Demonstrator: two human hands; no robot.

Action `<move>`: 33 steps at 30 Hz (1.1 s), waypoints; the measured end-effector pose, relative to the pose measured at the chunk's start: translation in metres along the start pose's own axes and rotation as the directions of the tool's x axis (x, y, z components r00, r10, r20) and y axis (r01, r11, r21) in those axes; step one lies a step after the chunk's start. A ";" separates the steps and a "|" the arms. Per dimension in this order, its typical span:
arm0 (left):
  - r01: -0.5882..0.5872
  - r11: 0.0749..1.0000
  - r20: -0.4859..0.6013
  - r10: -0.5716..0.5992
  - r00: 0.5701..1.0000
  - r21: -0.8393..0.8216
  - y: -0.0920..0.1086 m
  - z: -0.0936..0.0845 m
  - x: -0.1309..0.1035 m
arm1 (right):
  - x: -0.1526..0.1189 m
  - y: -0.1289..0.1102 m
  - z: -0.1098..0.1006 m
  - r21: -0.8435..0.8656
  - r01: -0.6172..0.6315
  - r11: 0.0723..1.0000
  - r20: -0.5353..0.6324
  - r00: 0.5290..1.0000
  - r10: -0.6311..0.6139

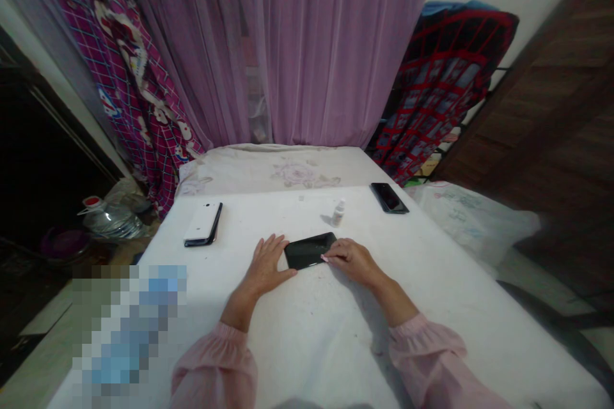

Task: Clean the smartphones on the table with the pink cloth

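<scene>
Left hand (pixel 267 265) laid flat, fingers spread, bracing the black phone (pixel 309 250) at its left end on the white bench (pixel 307 319). Right hand (pixel 352 261) with fingers pressed together on its right edge, probably to steady it.

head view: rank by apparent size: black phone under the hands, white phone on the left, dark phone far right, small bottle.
1. black phone
2. white phone; close to the first, which the left hand and right hand partly cover
3. dark phone; farther away
4. small bottle
</scene>
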State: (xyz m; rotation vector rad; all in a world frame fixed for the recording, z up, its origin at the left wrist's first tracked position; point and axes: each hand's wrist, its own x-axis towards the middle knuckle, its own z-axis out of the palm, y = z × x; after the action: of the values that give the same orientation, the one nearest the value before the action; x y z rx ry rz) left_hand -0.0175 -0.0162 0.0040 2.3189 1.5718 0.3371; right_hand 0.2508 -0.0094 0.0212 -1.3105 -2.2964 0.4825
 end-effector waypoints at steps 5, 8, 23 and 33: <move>0.013 1.000 -0.004 -0.013 1.000 0.025 0.004 0.000 -0.001 | 0.001 -0.004 0.006 -0.010 -0.013 1.000 -0.016 1.000 0.013; 0.011 0.999 -0.029 -0.010 1.000 0.034 0.006 0.002 -0.001 | 0.007 -0.018 0.017 -0.001 0.044 0.999 -0.025 0.999 -0.044; 0.013 1.000 -0.019 -0.013 1.000 0.011 0.001 0.005 0.002 | 0.059 -0.049 0.038 -0.182 -0.164 0.970 -0.048 0.986 0.158; 0.017 1.000 -0.022 -0.017 1.000 -0.012 0.002 0.004 0.000 | 0.027 -0.054 0.039 -0.050 -0.016 0.999 0.015 1.000 0.017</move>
State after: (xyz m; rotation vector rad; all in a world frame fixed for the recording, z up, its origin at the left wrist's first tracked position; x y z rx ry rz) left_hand -0.0138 -0.0174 0.0008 2.2987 1.5947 0.3679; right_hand 0.1792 -0.0159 0.0217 -1.3547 -2.3257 0.4449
